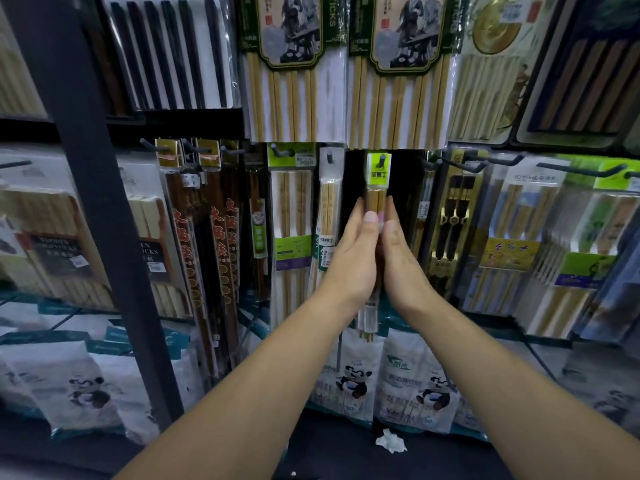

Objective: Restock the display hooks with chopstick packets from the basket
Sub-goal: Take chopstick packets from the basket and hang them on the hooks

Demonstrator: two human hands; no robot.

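A narrow chopstick packet [377, 194] with a bright green header hangs upright in the middle of the display. A dark hook [382, 160] pokes through the hole in its header. My left hand [351, 258] holds the packet from the left, thumb lying over its front. My right hand [403, 261] holds it from the right, fingers straight along its side and thumb on its front. The packet's lower end [369, 322] shows below my wrists. The basket is out of sight.
Similar packets [329, 209] hang on hooks just to the left, and wider ones [512, 237] to the right. Larger chopstick packs [294, 81] fill the row above. Panda-printed bags [353, 375] stand on the shelf below. A dark upright post [104, 202] crosses the left side.
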